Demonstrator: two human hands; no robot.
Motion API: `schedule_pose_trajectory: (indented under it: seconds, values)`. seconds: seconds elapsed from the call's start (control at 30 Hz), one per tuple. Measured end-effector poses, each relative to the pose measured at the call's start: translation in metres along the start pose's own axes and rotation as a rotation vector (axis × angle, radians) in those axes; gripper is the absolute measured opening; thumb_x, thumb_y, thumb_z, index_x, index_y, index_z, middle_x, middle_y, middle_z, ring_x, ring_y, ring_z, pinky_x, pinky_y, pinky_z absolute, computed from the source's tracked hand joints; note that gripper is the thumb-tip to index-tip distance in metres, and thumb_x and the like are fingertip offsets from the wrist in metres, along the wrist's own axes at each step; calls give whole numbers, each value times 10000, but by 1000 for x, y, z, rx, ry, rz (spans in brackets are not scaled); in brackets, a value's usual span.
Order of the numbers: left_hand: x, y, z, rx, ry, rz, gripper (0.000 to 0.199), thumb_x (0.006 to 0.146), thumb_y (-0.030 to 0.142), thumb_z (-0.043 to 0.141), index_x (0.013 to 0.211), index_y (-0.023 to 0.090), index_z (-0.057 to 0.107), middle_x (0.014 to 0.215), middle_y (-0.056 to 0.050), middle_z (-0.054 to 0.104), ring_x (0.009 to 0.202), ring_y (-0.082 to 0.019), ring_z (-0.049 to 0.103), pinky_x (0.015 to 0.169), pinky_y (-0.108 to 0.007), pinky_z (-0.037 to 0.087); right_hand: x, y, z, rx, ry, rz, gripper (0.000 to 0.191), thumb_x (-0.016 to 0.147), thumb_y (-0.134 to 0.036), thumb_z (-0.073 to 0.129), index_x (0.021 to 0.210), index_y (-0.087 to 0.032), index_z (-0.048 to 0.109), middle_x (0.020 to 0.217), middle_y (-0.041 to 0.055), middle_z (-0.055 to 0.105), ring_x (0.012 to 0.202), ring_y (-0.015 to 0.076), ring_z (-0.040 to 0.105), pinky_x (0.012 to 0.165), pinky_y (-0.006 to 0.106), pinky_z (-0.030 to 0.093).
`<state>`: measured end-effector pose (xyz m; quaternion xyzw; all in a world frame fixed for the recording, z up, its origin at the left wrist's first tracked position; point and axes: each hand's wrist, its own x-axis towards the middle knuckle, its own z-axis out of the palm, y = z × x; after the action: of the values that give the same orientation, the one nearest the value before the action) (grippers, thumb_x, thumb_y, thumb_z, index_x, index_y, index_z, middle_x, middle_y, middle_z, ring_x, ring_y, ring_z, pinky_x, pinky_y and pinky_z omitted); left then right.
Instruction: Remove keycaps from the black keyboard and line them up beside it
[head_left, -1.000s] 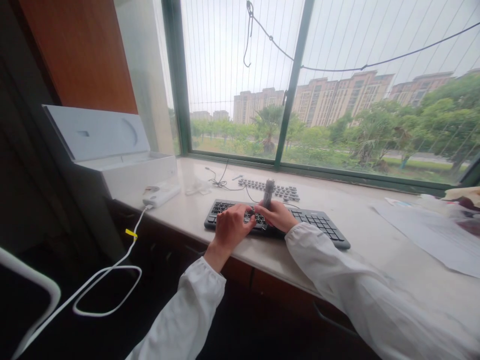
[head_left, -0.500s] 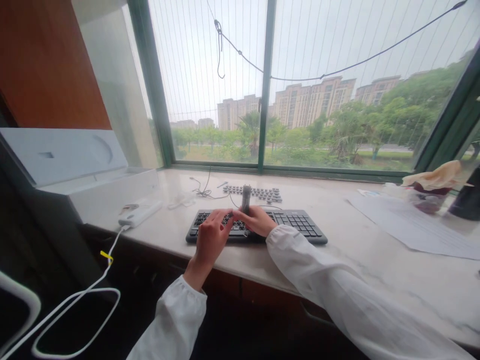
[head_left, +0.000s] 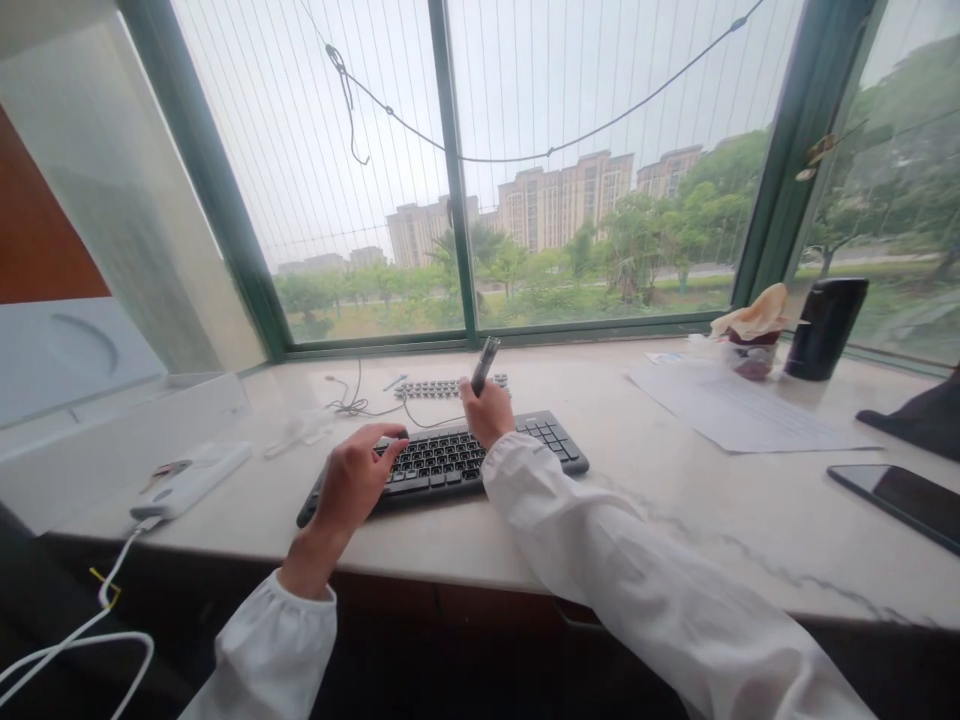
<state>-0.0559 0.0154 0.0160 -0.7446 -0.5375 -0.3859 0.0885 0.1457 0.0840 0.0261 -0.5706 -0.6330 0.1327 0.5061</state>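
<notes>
A black keyboard (head_left: pixel 444 458) lies on the marble counter, and many of its key places are bare of their caps. My left hand (head_left: pixel 356 472) is over its left part, thumb and forefinger pinched on a small dark keycap (head_left: pixel 403 434). Above the keyboard's back edge, my right hand (head_left: pixel 491 412) is closed around a dark keycap puller (head_left: pixel 486 362). The puller's upper end sticks up, tilted right; its lower end is hidden by the hand. Behind the keyboard, loose keycaps (head_left: pixel 427 388) sit in rows, partly covered by my right hand.
The keyboard's thin cable (head_left: pixel 356 403) coils at the back left. A white power strip (head_left: pixel 193 480) and an open white box (head_left: pixel 97 440) stand on the left. Paper sheets (head_left: pixel 739 405), a black cup (head_left: pixel 826 328) and a phone (head_left: pixel 900 498) are on the right.
The view has turned to the right. My hands have moved apart: the left draws away with the keycap, while the right has lifted and tilted the puller off the keys.
</notes>
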Motion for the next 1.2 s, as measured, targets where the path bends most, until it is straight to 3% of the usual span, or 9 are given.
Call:
schedule_pose_trajectory:
  seconds: [0.17,0.33,0.47,0.53,0.73,1.07,1.2]
  values:
    - [62,5,17,60,-136,149,171,826,365,592,915,271,704,968,16,709,848,-173,644,838,-292,474,12,17,-8,-150,89,131,435,911,-471,334,810,-203,661,779,106,664,707,230,602,631,308,397]
    - [121,7,63,134,-376,99,218,801,393,611,937,265,723,909,2,727,806,-163,639,778,-264,476,16,27,-10,-77,120,233,422,893,-449,355,862,-189,686,806,122,669,723,247,612,646,328,423]
    - [148,3,97,209,-483,41,223,773,426,632,937,306,725,947,16,725,865,-174,640,782,-259,473,18,30,-14,-5,167,317,417,879,-437,366,872,-174,690,793,117,669,729,235,617,655,310,441]
    - [156,0,111,216,-523,33,213,772,422,630,930,313,723,955,20,724,868,-173,647,778,-255,475,18,30,-15,5,182,336,411,873,-434,364,871,-182,688,801,107,673,732,236,618,662,315,447]
    - [170,-11,137,204,-655,-11,246,770,416,611,957,296,716,959,14,725,560,-94,630,703,-230,489,17,28,-13,-6,161,316,395,870,-420,351,854,-202,680,821,90,679,750,247,620,684,342,457]
    - [174,-17,150,226,-662,7,255,775,410,592,976,304,709,952,16,727,575,-100,626,709,-235,480,16,23,-12,-24,128,313,388,866,-428,367,868,-204,684,822,93,677,771,250,625,715,348,460]
    - [173,-16,154,250,-629,7,256,758,414,612,975,328,715,974,11,727,704,-132,652,739,-238,475,16,24,-11,-44,128,298,383,862,-425,371,871,-205,685,819,96,676,790,257,626,720,351,461]
